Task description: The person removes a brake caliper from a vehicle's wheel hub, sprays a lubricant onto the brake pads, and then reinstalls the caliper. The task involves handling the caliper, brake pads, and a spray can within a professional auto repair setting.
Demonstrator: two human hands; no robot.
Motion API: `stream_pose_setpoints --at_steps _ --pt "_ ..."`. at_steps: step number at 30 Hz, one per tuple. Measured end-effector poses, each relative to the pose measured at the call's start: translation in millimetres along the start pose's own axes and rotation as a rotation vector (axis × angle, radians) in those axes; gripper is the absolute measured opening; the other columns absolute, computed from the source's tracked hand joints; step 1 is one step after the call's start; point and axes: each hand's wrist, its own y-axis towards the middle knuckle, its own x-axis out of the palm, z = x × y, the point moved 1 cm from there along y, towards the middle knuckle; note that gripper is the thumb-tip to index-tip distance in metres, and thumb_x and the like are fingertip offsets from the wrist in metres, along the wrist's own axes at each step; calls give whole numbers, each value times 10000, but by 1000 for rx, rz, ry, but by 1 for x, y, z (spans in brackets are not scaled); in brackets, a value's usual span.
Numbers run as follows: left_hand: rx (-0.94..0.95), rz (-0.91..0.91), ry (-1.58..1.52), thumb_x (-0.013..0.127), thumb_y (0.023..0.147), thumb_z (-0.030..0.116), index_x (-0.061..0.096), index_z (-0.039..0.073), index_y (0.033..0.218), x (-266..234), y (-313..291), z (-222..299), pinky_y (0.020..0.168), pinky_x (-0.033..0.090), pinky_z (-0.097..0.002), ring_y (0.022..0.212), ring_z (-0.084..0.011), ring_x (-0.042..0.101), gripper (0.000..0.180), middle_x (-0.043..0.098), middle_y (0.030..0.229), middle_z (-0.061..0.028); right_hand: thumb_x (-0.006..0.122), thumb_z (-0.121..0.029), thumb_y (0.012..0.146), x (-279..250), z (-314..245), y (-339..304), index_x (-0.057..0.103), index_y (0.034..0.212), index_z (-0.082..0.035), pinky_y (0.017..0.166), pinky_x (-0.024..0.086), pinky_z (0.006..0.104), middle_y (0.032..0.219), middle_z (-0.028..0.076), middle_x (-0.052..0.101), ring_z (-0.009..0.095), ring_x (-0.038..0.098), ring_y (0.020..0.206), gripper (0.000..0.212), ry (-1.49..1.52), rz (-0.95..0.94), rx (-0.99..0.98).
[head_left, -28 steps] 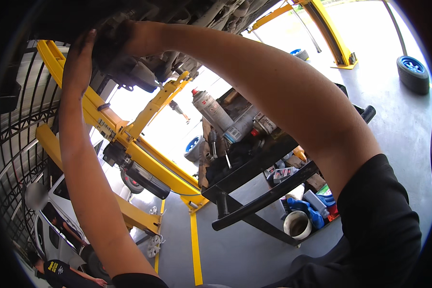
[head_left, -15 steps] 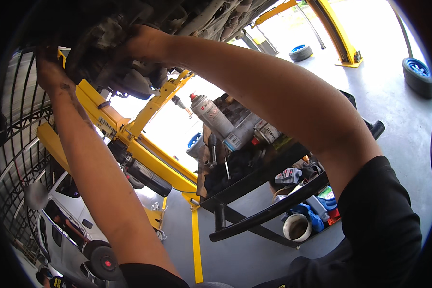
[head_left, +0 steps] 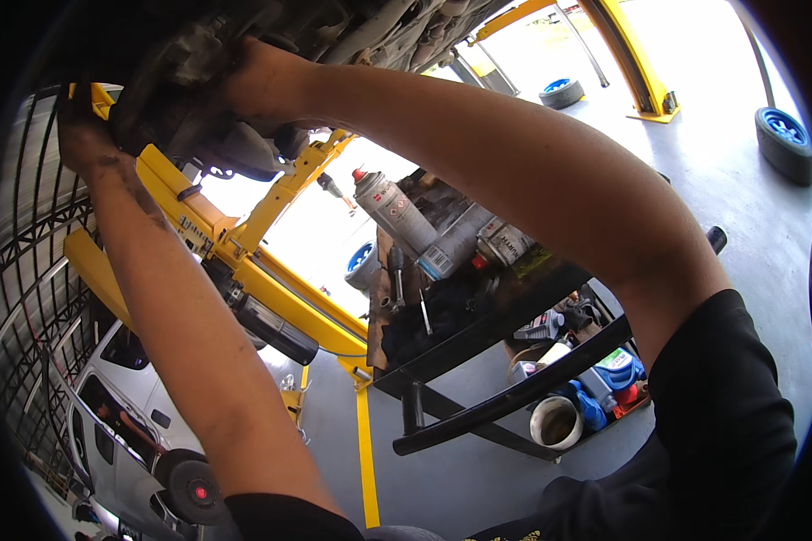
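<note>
Both my arms reach up to the dark underside of a raised vehicle (head_left: 383, 41). At the far upper left, my left hand (head_left: 88, 142) is against the outer side of a dark, rounded part (head_left: 158, 113). Its fingers are lost in shadow, and dark smudges mark the wrist. On the other side of that part, my right hand (head_left: 266, 83) is bent inward among greasy components. Its fingertips are hidden behind the hand and the parts, so I cannot make out what either hand grips.
Below my right arm stands a black cart (head_left: 505, 316) with spray cans (head_left: 395, 212), a ratchet-like tool (head_left: 398, 275) and, lower down, bottles and a white tub (head_left: 556, 424). A yellow lift (head_left: 271, 270) rises behind. A silver car (head_left: 122, 424) is lower left; blue-rimmed wheels (head_left: 782, 140) stand around.
My left hand has shifted slightly left and down beside the dark part. My right hand and forearm have moved a little left. The view has tilted slightly.
</note>
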Motion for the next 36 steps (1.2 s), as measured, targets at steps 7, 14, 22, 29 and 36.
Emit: stream_pose_setpoints --at_steps 7,14,22,29,36 --pt "-87 -9 197 646 977 516 618 80 1426 3 14 -15 1145 415 -388 1323 -231 575 626 630 1405 -124 670 -214 938 -3 -16 -8 756 1135 -55 998 550 420 1106 114 756 227 719 1059 268 308 116 48" --pt "155 -105 963 423 1046 563 619 75 1434 29 71 -81 1207 336 -438 1451 -336 483 654 553 1523 -193 720 -321 892 -17 -18 -17 741 1199 -54 966 571 385 1168 134 745 240 715 1085 407 -19 1 53" --pt "229 -312 1479 364 1088 498 502 87 1534 24 131 -67 1221 325 -468 1467 -353 459 622 514 1553 -190 733 -269 904 4 -7 33 702 1267 -60 1002 568 384 1237 145 725 274 687 1163 420 -394 -35 -171" --pt "233 -341 1262 262 1117 475 510 90 1528 41 148 -129 1240 307 -453 1466 -373 447 615 503 1543 -234 721 -231 912 -8 -17 -8 719 1265 -126 971 574 385 1226 126 730 292 692 1135 368 16 -20 200" --pt "593 -159 989 303 1094 465 557 -22 1449 29 194 -156 1226 309 -479 1452 -403 455 654 496 1514 -298 779 -375 857 5 -12 25 713 1262 -62 992 556 360 1234 155 726 240 702 1119 516 -233 -12 34"
